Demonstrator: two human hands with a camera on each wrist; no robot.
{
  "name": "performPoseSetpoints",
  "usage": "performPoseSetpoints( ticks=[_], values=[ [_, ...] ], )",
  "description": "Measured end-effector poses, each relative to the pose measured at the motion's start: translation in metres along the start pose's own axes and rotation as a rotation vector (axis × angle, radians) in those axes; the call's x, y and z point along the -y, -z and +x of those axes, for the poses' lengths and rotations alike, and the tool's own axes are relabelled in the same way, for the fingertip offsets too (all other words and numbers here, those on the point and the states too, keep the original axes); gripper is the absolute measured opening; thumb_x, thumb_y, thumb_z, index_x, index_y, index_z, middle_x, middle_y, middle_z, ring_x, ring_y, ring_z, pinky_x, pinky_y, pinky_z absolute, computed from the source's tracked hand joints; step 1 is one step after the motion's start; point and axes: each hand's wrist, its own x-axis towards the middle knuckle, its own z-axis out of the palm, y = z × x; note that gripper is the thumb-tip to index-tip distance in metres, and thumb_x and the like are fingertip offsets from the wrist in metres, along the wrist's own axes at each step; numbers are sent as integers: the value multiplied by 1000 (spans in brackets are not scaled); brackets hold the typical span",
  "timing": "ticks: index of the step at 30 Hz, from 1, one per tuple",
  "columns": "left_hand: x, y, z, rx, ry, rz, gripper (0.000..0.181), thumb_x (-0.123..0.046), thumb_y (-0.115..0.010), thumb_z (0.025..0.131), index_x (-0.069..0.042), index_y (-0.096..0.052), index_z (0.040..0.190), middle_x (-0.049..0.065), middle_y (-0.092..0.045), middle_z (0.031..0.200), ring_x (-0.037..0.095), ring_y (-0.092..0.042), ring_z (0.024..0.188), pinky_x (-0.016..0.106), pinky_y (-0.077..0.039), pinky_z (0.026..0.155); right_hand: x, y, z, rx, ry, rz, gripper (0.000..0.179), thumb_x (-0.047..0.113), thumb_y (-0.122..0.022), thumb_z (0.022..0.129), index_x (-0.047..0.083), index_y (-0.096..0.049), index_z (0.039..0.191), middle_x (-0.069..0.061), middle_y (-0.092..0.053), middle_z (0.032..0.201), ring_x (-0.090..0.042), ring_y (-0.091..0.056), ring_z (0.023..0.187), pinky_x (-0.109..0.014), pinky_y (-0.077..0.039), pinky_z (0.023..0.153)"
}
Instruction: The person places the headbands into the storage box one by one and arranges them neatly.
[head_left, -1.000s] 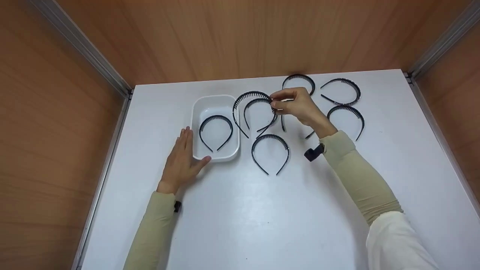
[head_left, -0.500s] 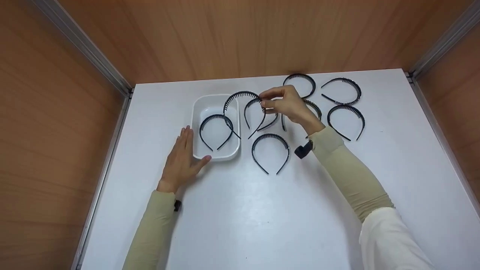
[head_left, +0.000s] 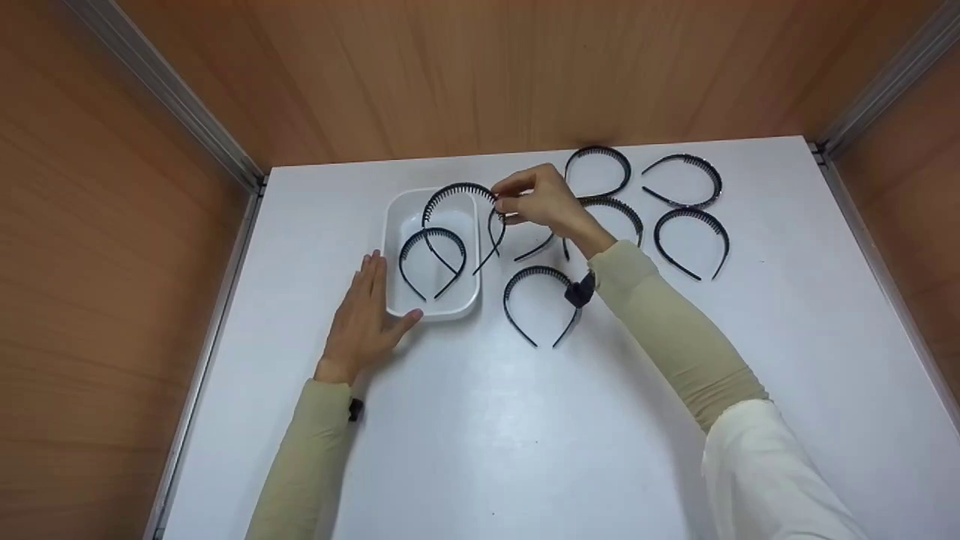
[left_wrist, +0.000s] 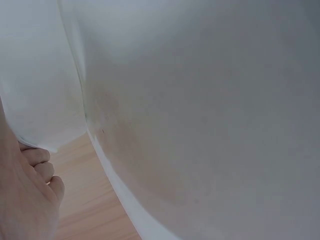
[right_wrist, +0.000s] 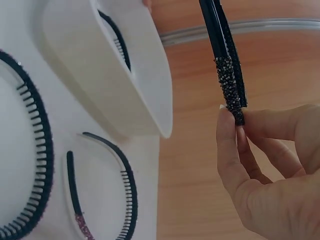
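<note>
My right hand (head_left: 546, 201) pinches a black toothed headband (head_left: 459, 187) at one side, between thumb and fingertips. The headband is raised and overlaps the right part of a white tray (head_left: 451, 316) in the head view. Sparkly stones (right_wrist: 227, 80) show on its outer face in the right wrist view. Another headband (head_left: 433, 232) lies inside the tray, tips toward me. My left hand (head_left: 358, 322) rests against the tray's left wall with straight fingers, its thumb spread along the near side. The left wrist view shows that hand (left_wrist: 25, 195) at the tray's edge.
Several headbands lie right of the tray: one in front (head_left: 540, 271), one partly hidden under my right hand (head_left: 536, 250), others farther right (head_left: 684, 205) and at the back (head_left: 598, 150). Wooden panels (head_left: 480, 75) wall the white table (head_left: 480, 450).
My right hand has carried the headband leftward, from beside the tray to over its right part. The left hand and the tray have stayed in place.
</note>
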Motion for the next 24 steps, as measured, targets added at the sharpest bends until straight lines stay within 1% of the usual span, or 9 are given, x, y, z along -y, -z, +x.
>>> performPoseSetpoints(
  ticks=[5,12,17,24],
  values=[
    [-1,-1,1,6,2,-9,113,-72,-58,99,1,-11,170,19,-11,179,32,-9,168,46,-14,137,1,-10,7,-7,-19,-23,27,-3,-74,97,-1,-77,123,-11,-67,112,-17,-73,93,-31,-67,84],
    [1,0,-1,-25,-19,-10,113,-66,-65,98,4,-13,169,23,-14,178,37,-12,167,49,-16,136,0,-27,16,-7,-22,-61,25,-3,-73,97,-1,-79,121,-12,-69,112,-18,-74,93,-28,-67,82],
    [1,1,-2,-24,-17,-12,113,-67,-64,98,4,-12,169,23,-15,178,36,-12,167,48,-16,136,-3,-35,22,-24,-38,-96,24,-3,-74,97,1,-80,120,-12,-69,111,-17,-73,92,-26,-66,80],
    [0,-1,0,-28,-23,-12,112,-67,-63,99,4,-13,169,22,-14,178,36,-12,167,49,-17,136,-9,-41,27,-35,-42,-128,23,-1,-74,97,2,-80,119,-13,-71,111,-17,-73,93,-32,-67,84]
  ],
)
